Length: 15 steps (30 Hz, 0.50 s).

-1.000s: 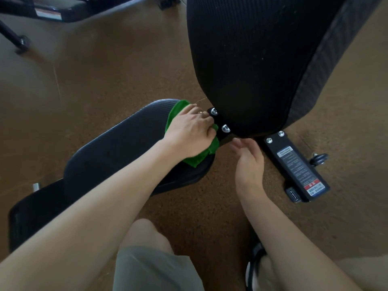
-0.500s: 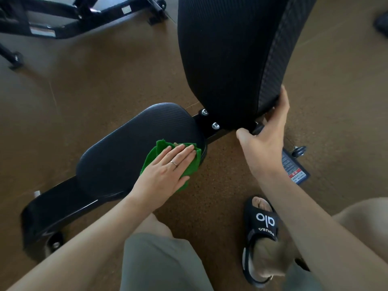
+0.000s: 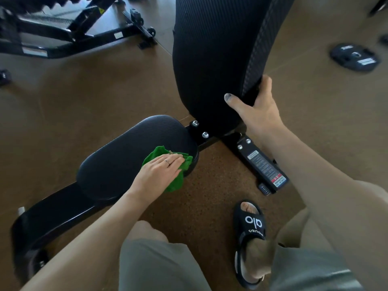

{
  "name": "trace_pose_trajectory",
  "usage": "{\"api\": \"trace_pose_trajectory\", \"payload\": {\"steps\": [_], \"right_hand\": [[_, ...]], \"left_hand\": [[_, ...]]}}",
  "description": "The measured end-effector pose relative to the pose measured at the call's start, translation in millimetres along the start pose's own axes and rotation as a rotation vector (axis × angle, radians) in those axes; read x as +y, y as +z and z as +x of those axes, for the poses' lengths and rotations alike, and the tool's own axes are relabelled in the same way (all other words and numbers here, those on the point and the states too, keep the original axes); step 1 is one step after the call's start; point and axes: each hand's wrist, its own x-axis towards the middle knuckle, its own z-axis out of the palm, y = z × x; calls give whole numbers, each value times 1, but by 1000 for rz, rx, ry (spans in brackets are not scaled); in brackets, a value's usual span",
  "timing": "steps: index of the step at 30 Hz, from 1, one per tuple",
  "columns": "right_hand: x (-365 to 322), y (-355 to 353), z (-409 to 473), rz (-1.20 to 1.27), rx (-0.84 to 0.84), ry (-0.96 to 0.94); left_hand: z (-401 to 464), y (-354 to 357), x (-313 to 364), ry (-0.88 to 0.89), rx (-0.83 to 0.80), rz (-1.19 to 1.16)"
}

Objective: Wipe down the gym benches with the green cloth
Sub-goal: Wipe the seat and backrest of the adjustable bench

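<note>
A black gym bench fills the middle of the view. Its seat pad [image 3: 130, 156] lies low at the left and its backrest pad [image 3: 212, 59] stands raised behind it. The green cloth [image 3: 174, 183] lies crumpled on the seat pad's near right edge. My left hand [image 3: 159, 173] presses flat on the cloth with straight fingers. My right hand [image 3: 256, 110] grips the lower right edge of the backrest, thumb on the front face and fingers wrapped behind.
The bench's black foot bar with a warning label [image 3: 262, 164] lies on the brown cork floor. Another black bench frame [image 3: 79, 30] stands at the top left. A weight plate [image 3: 354, 56] lies at the top right. My sandalled foot [image 3: 249, 240] rests near the foot bar.
My left hand slid the cloth from the seat's far end by the bolts back to its near right edge. My right hand rose from below the backrest and gripped its lower right edge.
</note>
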Motion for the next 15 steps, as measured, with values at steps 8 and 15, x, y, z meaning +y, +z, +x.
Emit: {"api": "trace_pose_trajectory", "payload": {"steps": [8, 15], "right_hand": [[-4, -10, -3, 72, -91, 111], [-6, -16, -4, 208, -87, 158]], "left_hand": [[108, -62, 40, -1036, 442, -1306], [174, -90, 67, -1063, 790, -1741]]}}
